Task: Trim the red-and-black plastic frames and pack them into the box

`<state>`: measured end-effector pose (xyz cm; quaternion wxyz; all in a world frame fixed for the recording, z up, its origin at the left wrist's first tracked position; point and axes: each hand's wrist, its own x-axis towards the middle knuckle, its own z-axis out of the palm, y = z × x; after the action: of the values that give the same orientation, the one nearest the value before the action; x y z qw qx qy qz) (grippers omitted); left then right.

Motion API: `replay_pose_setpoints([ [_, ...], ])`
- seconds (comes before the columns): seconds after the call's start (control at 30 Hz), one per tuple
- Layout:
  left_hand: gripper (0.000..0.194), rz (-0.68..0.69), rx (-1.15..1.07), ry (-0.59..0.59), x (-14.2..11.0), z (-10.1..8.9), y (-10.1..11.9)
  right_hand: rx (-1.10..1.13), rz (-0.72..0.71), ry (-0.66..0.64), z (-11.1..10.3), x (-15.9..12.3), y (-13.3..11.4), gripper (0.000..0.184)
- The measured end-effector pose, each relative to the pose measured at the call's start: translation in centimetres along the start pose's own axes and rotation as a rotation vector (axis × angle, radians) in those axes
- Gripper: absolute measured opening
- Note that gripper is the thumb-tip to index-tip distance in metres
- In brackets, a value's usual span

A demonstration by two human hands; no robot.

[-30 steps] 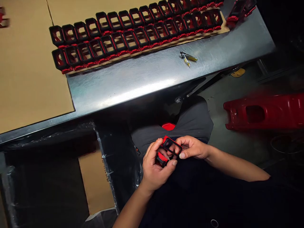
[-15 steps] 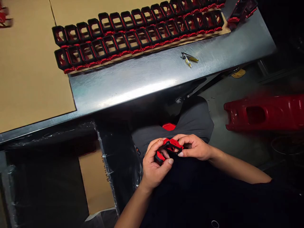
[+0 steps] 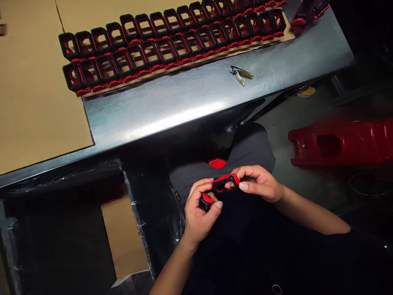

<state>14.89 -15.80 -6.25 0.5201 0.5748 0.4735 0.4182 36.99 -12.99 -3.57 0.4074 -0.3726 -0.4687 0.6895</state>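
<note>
Over my lap, a red and black plastic frame (image 3: 225,184) with an opening through its middle is held between both hands. My right hand (image 3: 260,183) pinches its right end between thumb and fingers. My left hand (image 3: 199,209) is curled, its fingertips at the frame's left end. A red and black piece (image 3: 206,200) also shows inside the left palm; whether it is a second frame or part of the same one, I cannot tell. The fingers hide much of both.
Two long rows of similar red and black frames (image 3: 150,54) stand on cardboard (image 3: 37,119) along the metal table (image 3: 147,108). Yellow-handled nippers (image 3: 241,74) lie near the table's edge. A red plastic stool (image 3: 346,143) is at right, a plastic-lined box (image 3: 61,233) at lower left.
The held frame has turned, so its opening now faces me more. My right hand has moved slightly up and right. The left hand stays nearly in place, and the whole view has shifted a little.
</note>
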Motion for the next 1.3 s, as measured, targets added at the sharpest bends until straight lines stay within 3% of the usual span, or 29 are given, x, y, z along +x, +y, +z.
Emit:
replay_pose_setpoints([
  [0.1,0.027,0.124,0.109,-0.029,0.4,-0.1,0.3,0.138,0.141,0.010,-0.2,0.5,-0.2,0.029],
  [0.27,0.070,0.443,0.314,-0.145,1.2,0.0,0.8,0.313,0.411,-0.029,0.4,1.2,0.1,0.035],
  [0.33,0.078,0.423,0.316,-0.161,1.2,0.0,0.8,0.350,0.413,-0.011,0.8,1.3,0.2,0.036],
  [0.43,0.071,0.148,0.142,-0.067,0.9,0.0,0.6,0.194,0.189,0.071,1.2,1.1,0.1,0.031],
  [0.5,0.061,-0.043,-0.024,-0.006,0.5,0.0,0.5,-0.095,-0.083,0.092,1.3,0.9,0.1,0.018],
  [0.57,0.061,-0.122,-0.119,0.008,0.3,0.1,0.4,-0.394,-0.353,0.075,1.3,0.7,0.3,0.007],
  [0.63,0.072,-0.102,-0.094,-0.001,0.2,0.2,0.3,-0.596,-0.534,0.057,1.4,0.6,0.9,0.012],
  [0.73,0.080,0.019,0.023,0.015,0.4,0.5,0.1,-0.756,-0.643,0.035,1.8,0.5,2.0,0.013],
  [0.87,0.073,0.184,0.101,0.042,0.7,0.5,-0.5,-0.766,-0.669,-0.025,2.3,0.3,2.4,0.011],
  [0.97,0.069,0.203,0.093,0.086,0.6,-0.1,-0.9,-0.722,-0.592,-0.090,1.6,0.8,0.8,0.015],
  [1.03,0.066,0.174,0.091,0.139,0.3,-0.6,-1.1,-0.812,-0.553,0.033,0.1,2.3,-1.2,0.016],
  [1.13,0.066,0.144,0.132,0.174,0.2,-1.1,-1.4,-1.037,-0.562,0.525,-3.8,6.6,-4.7,0.014],
  [1.17,0.067,0.142,0.147,0.171,0.2,-1.2,-1.4,-1.075,-0.555,0.657,-5.4,8.5,-5.8,0.021],
  [1.23,0.069,0.144,0.167,0.161,0.4,-1.3,-1.4,-1.225,-0.369,0.855,-8.3,12.1,-7.5,0.041],
  [1.3,0.071,0.158,0.185,0.170,0.6,-1.2,-1.1,-1.305,-0.179,0.909,-10.1,14.8,-8.4,0.041],
])
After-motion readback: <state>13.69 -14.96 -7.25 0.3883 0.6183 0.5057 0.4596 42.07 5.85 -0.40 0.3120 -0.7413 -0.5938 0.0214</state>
